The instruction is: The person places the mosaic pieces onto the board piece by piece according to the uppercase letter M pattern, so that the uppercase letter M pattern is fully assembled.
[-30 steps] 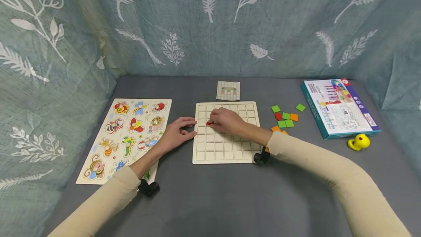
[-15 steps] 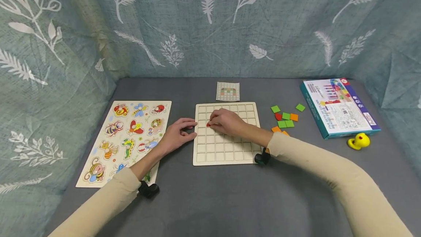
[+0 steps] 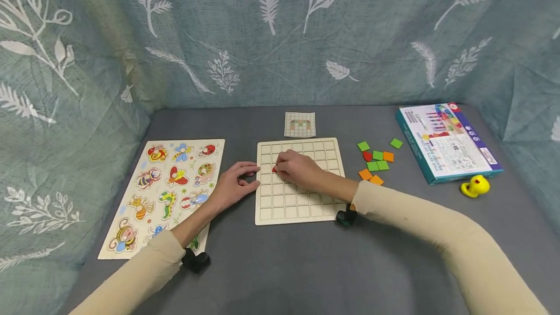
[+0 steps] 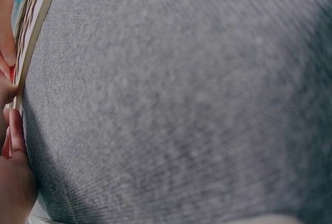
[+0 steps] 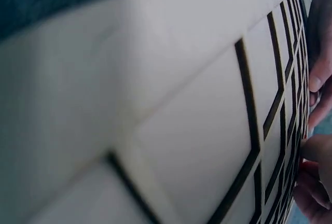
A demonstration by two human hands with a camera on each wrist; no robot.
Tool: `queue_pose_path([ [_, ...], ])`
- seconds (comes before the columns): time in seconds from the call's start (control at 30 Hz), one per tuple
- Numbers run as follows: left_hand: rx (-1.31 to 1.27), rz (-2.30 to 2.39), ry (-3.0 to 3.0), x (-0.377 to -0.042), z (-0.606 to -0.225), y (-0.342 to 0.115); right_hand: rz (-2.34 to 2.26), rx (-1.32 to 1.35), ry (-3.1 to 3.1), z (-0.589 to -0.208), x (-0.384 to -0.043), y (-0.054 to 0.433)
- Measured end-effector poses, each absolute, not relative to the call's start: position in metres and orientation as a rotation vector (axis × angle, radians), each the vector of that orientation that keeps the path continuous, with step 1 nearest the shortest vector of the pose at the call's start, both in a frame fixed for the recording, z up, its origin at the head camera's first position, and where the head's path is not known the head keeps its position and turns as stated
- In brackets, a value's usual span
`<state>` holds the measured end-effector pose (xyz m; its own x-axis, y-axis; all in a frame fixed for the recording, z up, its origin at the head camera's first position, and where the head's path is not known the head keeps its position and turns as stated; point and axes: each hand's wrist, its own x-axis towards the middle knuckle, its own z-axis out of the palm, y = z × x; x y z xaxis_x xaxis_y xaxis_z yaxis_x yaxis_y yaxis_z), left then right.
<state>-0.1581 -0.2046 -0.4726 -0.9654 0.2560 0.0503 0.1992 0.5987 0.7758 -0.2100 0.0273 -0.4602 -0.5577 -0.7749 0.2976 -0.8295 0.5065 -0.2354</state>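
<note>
In the head view my right hand (image 3: 301, 170) pinches a small red piece (image 3: 274, 169) over the left part of a square wooden grid board (image 3: 278, 214). Most of the piece is hidden by the fingertips. My left hand (image 3: 233, 186) touches the board's left edge with its thumb and fingertips, the fingers relaxed. The left wrist view catches the left hand (image 4: 18, 182) beside the board's edge (image 4: 37, 32). Across the right wrist view runs the grid of the board (image 5: 192, 125), with fingers of both hands at its far right side.
Several green tiles (image 3: 377, 155), orange tiles (image 3: 376, 180) and a red piece (image 3: 367, 156) lie right of the board. Behind it sits a pattern card (image 3: 300, 132). An insect puzzle board (image 3: 153, 193) lies left; a game box (image 3: 450, 145) and yellow rubber duck (image 3: 475, 186) stand right.
The head view has shifted slightly, so the things on the table appear a little lower and further left. Both hands keep nearly the same place on the board, the right still pinching the red piece.
</note>
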Motion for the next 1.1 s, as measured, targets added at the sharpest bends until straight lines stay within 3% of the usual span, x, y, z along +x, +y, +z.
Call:
queue_pose_path([
  [0.57, 0.452, 1.287, 2.762, -0.163, -0.474, -0.194, 0.522, 1.378, -2.656, -0.456, -0.207, 0.053],
  [1.1, 0.398, 1.304, 2.755, -0.152, -0.474, -0.203, 0.398, 1.034, -2.917, -0.44, -0.188, 0.206],
])
